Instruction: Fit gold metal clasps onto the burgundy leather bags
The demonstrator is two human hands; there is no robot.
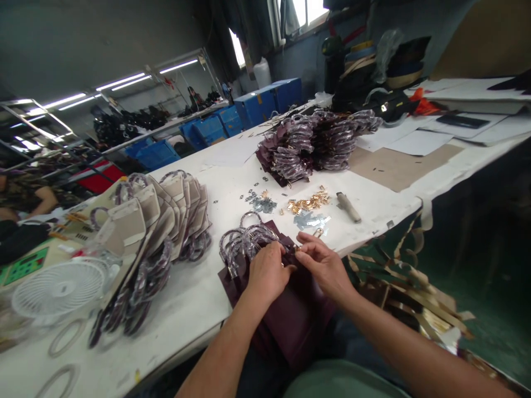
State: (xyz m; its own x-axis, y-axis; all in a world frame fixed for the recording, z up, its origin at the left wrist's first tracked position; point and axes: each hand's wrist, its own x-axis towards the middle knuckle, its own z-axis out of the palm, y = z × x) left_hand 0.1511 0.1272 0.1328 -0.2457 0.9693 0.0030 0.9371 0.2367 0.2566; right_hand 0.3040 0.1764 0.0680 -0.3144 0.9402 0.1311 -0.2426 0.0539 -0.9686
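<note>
Dark maroon bag panels (pixel 290 320) hang over the table's front edge in front of me, with plastic-wrapped handles (pixel 236 249) bunched at their top. My left hand (pixel 267 273) is closed on the upper edge of the front panel, fingertips curled behind it. At the same edge, my right hand (pixel 323 268) pinches a small gold metal fitting (pixel 297 249) between thumb and forefinger. How the fitting sits on the panel is hidden by the fingers. Just beyond lie loose gold fittings (pixel 309 202), flat silver metal plates (pixel 311 221) and a gold piece (pixel 318 232).
Beige panels with wrapped handles (pixel 166 207) stand at left beside a white fan (pixel 60 287). More maroon pieces (pixel 290 149) are piled farther back. A worn stick-like tool (pixel 348 207) lies at right. Offcuts (pixel 415 304) fill the floor. Another person's arm (pixel 41 202) shows far left.
</note>
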